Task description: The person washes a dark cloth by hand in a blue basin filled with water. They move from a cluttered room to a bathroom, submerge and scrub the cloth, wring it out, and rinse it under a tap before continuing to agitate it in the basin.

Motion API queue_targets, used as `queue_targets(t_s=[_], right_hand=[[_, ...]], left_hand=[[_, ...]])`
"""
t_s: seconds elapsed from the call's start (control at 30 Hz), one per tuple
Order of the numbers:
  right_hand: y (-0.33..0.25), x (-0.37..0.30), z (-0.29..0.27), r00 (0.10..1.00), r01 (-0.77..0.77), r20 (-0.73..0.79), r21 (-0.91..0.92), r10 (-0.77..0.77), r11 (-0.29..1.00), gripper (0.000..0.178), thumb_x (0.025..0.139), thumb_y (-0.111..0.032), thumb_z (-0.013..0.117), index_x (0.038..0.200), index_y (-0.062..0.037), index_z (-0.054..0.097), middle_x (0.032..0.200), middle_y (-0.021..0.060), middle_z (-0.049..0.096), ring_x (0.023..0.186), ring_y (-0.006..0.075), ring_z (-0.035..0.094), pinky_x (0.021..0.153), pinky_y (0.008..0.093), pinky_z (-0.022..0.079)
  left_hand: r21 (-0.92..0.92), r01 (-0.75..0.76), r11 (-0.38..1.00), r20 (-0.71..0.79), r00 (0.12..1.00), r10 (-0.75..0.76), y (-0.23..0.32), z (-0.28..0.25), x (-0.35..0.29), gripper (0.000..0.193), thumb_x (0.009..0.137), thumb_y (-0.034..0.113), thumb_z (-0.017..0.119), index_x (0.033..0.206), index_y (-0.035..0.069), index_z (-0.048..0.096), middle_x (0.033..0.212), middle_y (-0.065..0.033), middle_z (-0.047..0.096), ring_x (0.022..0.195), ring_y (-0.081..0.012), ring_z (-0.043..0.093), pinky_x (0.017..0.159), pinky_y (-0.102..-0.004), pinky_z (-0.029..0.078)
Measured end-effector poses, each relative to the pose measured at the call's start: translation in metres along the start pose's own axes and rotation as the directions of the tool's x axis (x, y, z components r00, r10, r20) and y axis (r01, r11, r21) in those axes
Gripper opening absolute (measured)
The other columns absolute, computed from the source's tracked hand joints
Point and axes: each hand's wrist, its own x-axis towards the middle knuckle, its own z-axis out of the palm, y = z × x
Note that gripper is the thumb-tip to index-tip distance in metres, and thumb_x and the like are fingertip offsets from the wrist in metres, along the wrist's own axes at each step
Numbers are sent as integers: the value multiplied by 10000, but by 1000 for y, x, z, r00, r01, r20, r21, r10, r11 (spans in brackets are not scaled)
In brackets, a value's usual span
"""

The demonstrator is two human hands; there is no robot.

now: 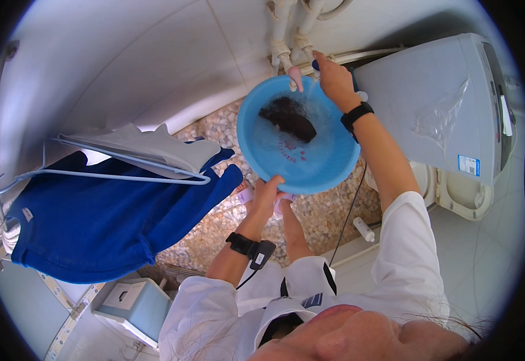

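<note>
A round light-blue basin (pixel 334 171) holds water and a dark soaked item (pixel 289 119), perhaps cloth; its exact kind is unclear. My left hand (pixel 268 192) grips the basin's near rim, thumb over the edge. Up at the far right rim, my right hand (pixel 333 77) is closed round a small tap (pixel 316 65) with a blue handle. Water runs from this tap into the basin, and the surface below looks stirred. A second spout (pixel 295 78) with a pinkish end hangs over the far rim beside it.
At left, a blue garment (pixel 94 210) and a grey-white cloth (pixel 154 147) hang on hangers. A grey washing machine (pixel 431 96) stands at right, beside a toilet (pixel 464 192). White pipes (pixel 280 30) run down the wall. A white bottle (pixel 364 229) lies on the pebble-patterned floor (pixel 199 225).
</note>
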Motion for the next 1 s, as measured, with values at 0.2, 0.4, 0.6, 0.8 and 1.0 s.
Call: queue_targets(t_s=[0.2, 0.4, 0.6, 0.8, 1.0], right_hand=[[70, -16, 32, 955, -295, 173, 529, 240, 795, 770, 753, -46, 629, 1458, -43, 319, 1239, 252, 576, 1115, 343, 578, 903, 356, 481], [107, -28, 73, 856, -458, 389, 268, 340, 848, 673, 906, -451, 547, 1368, 28, 447, 1400, 232, 458, 1276, 355, 468, 1040, 366, 371], [100, -31, 78, 686, -714, 543, 377, 484, 590, 716, 936, -544, 446, 1349, 41, 466, 1389, 232, 470, 1293, 342, 442, 1062, 404, 328], [78, -43, 49, 696, -710, 493, 583, 522, 395, 769, 894, -591, 492, 1250, 88, 546, 1315, 237, 532, 1230, 326, 494, 1027, 374, 357], [89, -46, 51, 715, -685, 583, 695, 387, 218, 797, 869, -613, 533, 1279, 70, 538, 1337, 210, 518, 1236, 296, 484, 1034, 366, 349]], left_hand=[[38, -14, 999, 46, 999, 12, 0, -8, -2, 407, 798, 61, 578, 1172, -89, 519, 1088, -168, 605, 936, -255, 647, 795, -354, 575], [55, -36, 998, 86, 996, 31, -17, -20, 6, 404, 798, 64, 571, 1168, -90, 517, 1074, -168, 609, 928, -255, 649, 785, -343, 572], [111, -4, 994, 42, 999, -1, -7, -20, -9, 393, 800, 80, 575, 1153, -84, 519, 1047, -163, 610, 900, -244, 645, 749, -340, 569], [157, -10, 988, 53, 999, 2, 3, -24, -13, 401, 804, 138, 595, 1139, -76, 539, 1024, -164, 620, 880, -240, 648, 728, -327, 560], [221, -30, 975, 25, 999, 25, 9, -25, -16, 408, 805, 190, 597, 1113, -75, 564, 1000, -159, 633, 860, -240, 655, 716, -322, 558]])
